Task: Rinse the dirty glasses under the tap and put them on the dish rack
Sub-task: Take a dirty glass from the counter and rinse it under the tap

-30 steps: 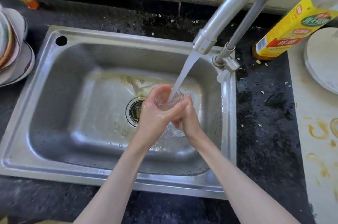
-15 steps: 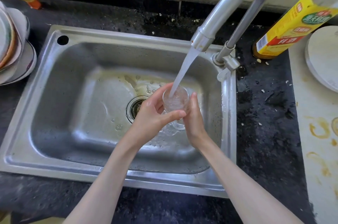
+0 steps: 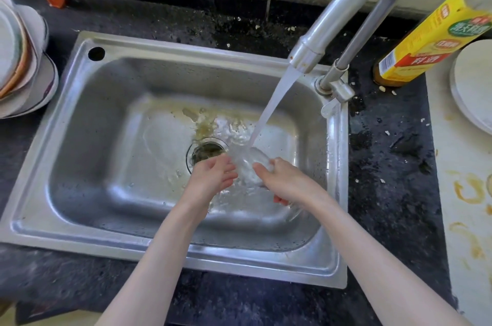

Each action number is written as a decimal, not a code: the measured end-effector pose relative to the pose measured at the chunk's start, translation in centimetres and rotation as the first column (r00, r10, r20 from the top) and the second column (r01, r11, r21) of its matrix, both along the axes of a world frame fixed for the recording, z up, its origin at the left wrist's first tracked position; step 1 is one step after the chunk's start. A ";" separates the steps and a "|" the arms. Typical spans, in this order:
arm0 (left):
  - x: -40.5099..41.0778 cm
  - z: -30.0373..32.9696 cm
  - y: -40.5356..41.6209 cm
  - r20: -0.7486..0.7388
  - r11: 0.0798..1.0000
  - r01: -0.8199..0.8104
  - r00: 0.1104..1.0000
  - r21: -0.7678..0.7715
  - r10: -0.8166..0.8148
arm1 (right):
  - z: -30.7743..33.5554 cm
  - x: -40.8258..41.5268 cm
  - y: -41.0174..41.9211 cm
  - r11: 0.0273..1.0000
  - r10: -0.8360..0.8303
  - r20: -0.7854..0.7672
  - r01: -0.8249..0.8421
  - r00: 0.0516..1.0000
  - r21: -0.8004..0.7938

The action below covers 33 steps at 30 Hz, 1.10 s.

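Rinsing under way, racking not yet begun

Just right of the drain (image 3: 206,151), the glass (image 3: 251,165) lies tilted under the tap (image 3: 343,8) stream; the right hand (image 3: 286,181) grips it, the left hand (image 3: 213,175) rests flat-fingered beside it. No dish rack shows.

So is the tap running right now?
On. A stream of water pours from the tap spout onto the glass held over the sink.
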State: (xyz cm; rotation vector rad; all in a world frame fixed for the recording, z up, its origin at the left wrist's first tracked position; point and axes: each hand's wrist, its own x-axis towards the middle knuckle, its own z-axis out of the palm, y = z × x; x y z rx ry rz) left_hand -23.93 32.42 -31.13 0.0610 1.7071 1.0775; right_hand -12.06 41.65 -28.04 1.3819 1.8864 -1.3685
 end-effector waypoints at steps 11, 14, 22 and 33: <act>-1.5 4.2 -0.3 -0.610 0.824 0.545 0.709 0.153 -0.355 | -0.1 0.0 0.7 0.980 -0.199 -0.317 0.195 0.927 -0.045; -2.3 5.6 0.2 -0.785 0.666 0.734 0.486 0.129 -0.384 | -0.7 0.1 0.8 0.935 -0.330 -0.465 0.351 0.822 -0.043; -1.0 7.1 2.0 -0.812 0.427 0.895 0.154 -0.127 -0.563 | -1.0 -0.4 1.7 0.905 -0.403 -0.612 0.398 0.680 -0.153; -0.4 8.5 2.6 -0.796 0.702 0.689 0.317 -0.180 -0.515 | -1.6 -0.5 0.7 0.934 -0.294 -0.686 0.352 0.666 -0.059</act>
